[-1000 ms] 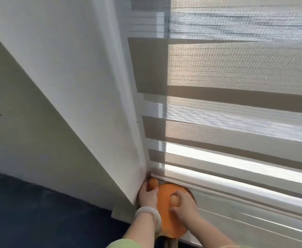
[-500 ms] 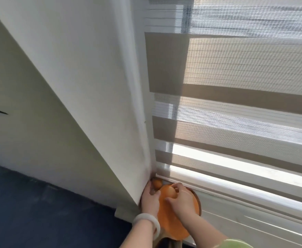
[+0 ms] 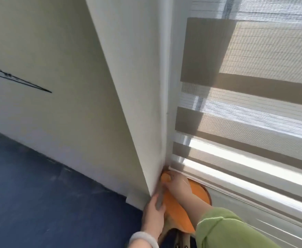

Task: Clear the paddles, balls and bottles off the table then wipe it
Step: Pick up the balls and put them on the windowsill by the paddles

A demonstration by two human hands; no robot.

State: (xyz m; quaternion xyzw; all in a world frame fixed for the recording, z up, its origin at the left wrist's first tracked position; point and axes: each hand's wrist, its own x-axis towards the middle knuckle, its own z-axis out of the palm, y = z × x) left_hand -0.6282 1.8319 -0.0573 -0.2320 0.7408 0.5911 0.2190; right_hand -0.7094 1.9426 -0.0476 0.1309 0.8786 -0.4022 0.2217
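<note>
Half a second ago your left hand (image 3: 153,214) was up in the corner beside a small ball; it has since dropped back along the left rim of the orange paddle (image 3: 199,193). Your right hand (image 3: 177,185), which was pinching a second ball over the middle of the blade, has reached forward into that corner. Only one ball (image 3: 165,177) shows now. The view has also swung, so more of the wall sits on the left.

Your left hand grips the paddle's left edge, with the thumb on top and the fingers curled underneath, close together. A pale bangle (image 3: 144,238) circles that wrist. Your right hand lies palm down over the far end of the blade, with its fingers bent round the ball. The ball is tucked into the corner where the pillar meets the blind, on the paddle's far edge. Blur hides just how the fingertips sit. A green sleeve (image 3: 223,228) covers the right forearm.

The paddle rests flat on a pale sill (image 3: 236,213) under the window, its handle pointing back towards you. At far left a cream wall (image 3: 39,126) bears a thin black line (image 3: 23,82), and below it is a dark blue floor (image 3: 30,197). A white pillar (image 3: 127,86) stands in the middle, and a striped blind (image 3: 245,122), lit from behind, fills the right
</note>
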